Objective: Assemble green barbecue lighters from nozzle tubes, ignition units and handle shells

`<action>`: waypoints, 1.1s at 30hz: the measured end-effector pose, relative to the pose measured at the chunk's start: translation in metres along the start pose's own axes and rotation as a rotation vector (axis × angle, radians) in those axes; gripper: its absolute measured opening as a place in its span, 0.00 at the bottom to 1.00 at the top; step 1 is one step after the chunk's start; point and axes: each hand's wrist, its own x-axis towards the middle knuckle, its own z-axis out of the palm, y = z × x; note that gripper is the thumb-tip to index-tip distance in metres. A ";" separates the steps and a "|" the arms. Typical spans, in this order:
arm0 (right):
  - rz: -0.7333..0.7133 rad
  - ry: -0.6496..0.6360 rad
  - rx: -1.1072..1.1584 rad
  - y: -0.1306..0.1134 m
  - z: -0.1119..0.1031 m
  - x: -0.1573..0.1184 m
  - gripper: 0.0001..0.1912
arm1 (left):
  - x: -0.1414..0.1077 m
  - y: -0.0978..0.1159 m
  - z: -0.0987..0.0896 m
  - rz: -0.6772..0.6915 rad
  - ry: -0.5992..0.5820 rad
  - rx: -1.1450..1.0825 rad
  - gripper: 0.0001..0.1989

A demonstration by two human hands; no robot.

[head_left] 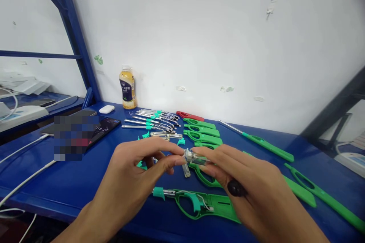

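Head view: hands [134, 171] [256, 182] pinch a clear canister [202, 161]; a green casing [219, 211] holds a trigger [195, 202].

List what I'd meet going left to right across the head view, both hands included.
White case → left hand → small clear tube held between the hands → right hand → green handle nearest the right edge.

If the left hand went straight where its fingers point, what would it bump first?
Probably the small clear tube in the right hand; the left hand already seems to touch its end, though depth is unclear.
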 end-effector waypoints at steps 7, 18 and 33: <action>0.007 0.043 0.032 -0.003 -0.002 -0.002 0.33 | -0.001 0.003 -0.001 0.020 -0.057 0.063 0.09; 0.104 -0.050 -0.051 0.011 -0.026 -0.015 0.25 | -0.009 -0.021 0.018 0.056 -0.317 0.226 0.10; 0.504 -0.235 0.228 0.021 0.015 -0.065 0.04 | -0.067 -0.037 0.041 0.280 -0.488 0.489 0.20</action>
